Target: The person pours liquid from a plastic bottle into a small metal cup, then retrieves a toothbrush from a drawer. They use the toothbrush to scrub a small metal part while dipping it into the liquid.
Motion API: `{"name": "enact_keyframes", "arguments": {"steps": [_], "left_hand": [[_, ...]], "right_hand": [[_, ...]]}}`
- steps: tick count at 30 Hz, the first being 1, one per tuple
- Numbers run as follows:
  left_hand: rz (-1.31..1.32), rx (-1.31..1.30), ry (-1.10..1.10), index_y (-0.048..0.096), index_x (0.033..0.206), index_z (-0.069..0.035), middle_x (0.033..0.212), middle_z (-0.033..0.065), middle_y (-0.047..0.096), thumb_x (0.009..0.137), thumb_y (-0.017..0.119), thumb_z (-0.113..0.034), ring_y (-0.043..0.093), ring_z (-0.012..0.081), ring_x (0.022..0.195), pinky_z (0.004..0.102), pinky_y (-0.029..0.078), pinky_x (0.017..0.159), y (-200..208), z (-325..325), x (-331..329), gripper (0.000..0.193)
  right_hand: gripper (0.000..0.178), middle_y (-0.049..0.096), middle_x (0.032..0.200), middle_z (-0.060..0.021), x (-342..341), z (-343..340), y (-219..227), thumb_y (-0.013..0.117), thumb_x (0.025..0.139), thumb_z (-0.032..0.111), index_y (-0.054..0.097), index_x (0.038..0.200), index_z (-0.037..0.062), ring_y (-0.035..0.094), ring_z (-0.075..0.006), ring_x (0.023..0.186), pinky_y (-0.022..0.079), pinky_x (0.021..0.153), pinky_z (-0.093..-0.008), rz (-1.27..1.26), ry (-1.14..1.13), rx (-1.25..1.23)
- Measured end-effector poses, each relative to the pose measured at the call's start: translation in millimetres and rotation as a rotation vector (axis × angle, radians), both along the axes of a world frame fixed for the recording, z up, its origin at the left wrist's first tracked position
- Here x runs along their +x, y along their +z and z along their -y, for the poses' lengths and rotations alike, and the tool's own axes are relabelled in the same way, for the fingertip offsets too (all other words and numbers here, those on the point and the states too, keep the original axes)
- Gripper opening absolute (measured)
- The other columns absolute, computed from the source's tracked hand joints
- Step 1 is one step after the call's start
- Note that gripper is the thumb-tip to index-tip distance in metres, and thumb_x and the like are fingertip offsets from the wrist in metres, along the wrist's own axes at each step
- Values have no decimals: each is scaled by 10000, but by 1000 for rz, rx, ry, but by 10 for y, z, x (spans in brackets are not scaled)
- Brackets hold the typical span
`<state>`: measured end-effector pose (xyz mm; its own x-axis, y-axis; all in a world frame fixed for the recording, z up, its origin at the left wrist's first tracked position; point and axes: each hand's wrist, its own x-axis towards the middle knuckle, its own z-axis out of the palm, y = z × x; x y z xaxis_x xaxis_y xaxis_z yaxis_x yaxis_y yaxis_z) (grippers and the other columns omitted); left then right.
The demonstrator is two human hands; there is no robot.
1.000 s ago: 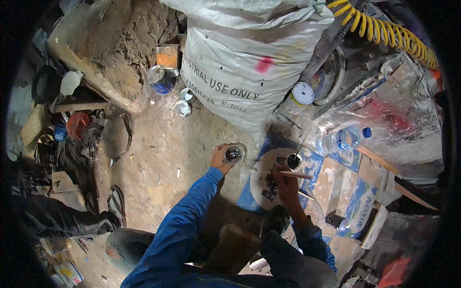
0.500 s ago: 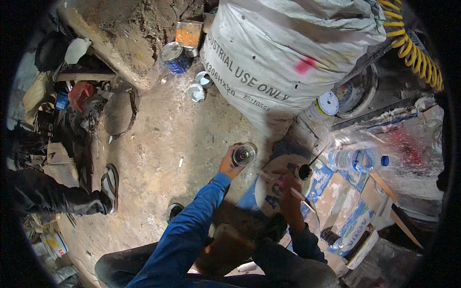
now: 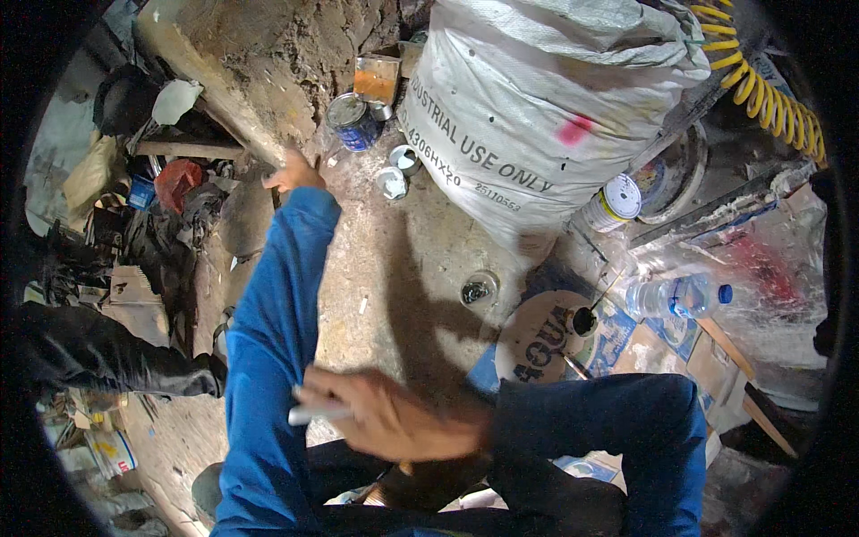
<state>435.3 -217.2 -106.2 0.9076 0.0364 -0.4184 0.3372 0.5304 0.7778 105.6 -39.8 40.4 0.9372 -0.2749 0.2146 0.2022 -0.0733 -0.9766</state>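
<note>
My left hand point(image 3: 297, 172) reaches out to the far left above the floor, its fingers apart and nothing seen in them. A blue paint can point(image 3: 352, 122) is the nearest container to it. My right hand point(image 3: 385, 416) is close in front of me, crossing over my left sleeve, with a short white stick point(image 3: 320, 413) between its fingers; blur hides what kind it is. A clear cup point(image 3: 480, 288) with dark contents stands untouched on the floor. To its right, a small black cup point(image 3: 583, 320) sits on flattened blue-and-white cardboard point(image 3: 537, 345).
A large white sack point(image 3: 528, 116) fills the back. Beside it stand an orange-labelled tin point(image 3: 376, 79) and small white cups point(image 3: 392, 183). On the right lie a plastic water bottle point(image 3: 680, 296), a yellow-banded can point(image 3: 617, 201) and a coiled yellow hose point(image 3: 765, 94). Someone's black-trousered leg point(image 3: 116, 349) extends from the left.
My left hand has let go of the clear cup, which stays on the floor, and reached far left. My right hand has swung left from the cardboard across my body.
</note>
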Motion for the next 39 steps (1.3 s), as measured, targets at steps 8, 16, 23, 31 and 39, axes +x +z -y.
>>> {"name": "enact_keyframes", "arguments": {"steps": [8,16,23,31,39], "left_hand": [[339,94,-619,633,1060,-97,815,21,590,898,562,-324,521,138,657,293,467,585,64,-354,248,288],[1195,160,-1473,565,1170,22,992,168,607,864,620,-191,606,251,817,367,498,736,1802,-1461,-2626,377],[1225,327,-904,625,1062,-54,888,184,626,829,655,-158,598,357,803,410,479,783,2328,-1743,-3537,257],[507,25,-1059,516,1072,-44,810,204,591,944,488,-121,608,399,767,435,468,677,2460,-2353,-3847,151],[642,-147,-1433,529,1074,-33,959,180,614,924,503,-151,613,381,892,449,496,757,1848,-2420,-4063,192]], "right_hand": [[262,618,785,-67,-203,749,-262,463,942,256,601,990,39,613,-176,727,498,637,-296,-376,162,-171],[367,609,767,-37,364,2520,-617,450,982,348,652,924,47,565,-121,654,477,592,-280,-539,-224,11],[415,647,1010,-32,531,2688,-411,534,954,400,579,1160,43,600,-145,792,518,706,-301,-755,-179,95],[479,612,1206,-87,554,2351,1,529,959,359,469,1319,49,662,-203,934,588,707,-388,-715,-1,405],[410,650,796,-15,176,2746,143,470,969,394,679,927,44,609,-128,779,482,734,-321,-790,147,-202]]}}
